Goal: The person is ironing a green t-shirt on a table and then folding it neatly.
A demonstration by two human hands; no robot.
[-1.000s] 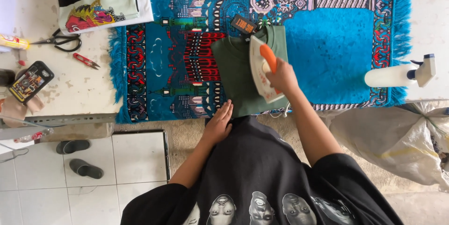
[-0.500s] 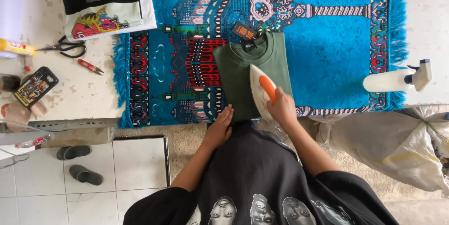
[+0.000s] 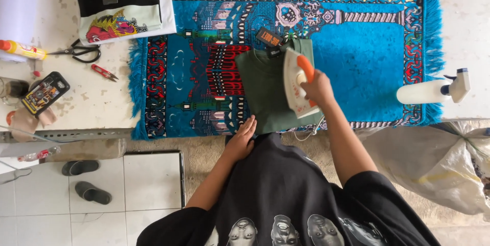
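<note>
A folded dark green shirt [image 3: 265,90] lies on a blue patterned rug [image 3: 367,47] spread over the table. My right hand [image 3: 317,87] grips the orange handle of a white iron [image 3: 293,80] that rests on the shirt's right half. My left hand [image 3: 242,138] lies flat, fingers together, at the shirt's near edge on the rug's border. A black tag [image 3: 269,37] sits at the shirt's collar.
A white spray bottle [image 3: 434,90] lies at the rug's right edge. Folded shirts [image 3: 122,3] are stacked at the back left, with scissors [image 3: 76,51], a red clipper [image 3: 104,72], a phone [image 3: 45,92] and a yellow bottle [image 3: 23,49]. A sack [image 3: 439,164] sits at right; sandals [image 3: 87,179] are on the floor.
The iron and my right hand have slid along the shirt, toward its near edge and then back up. My left hand stays at the near edge.
</note>
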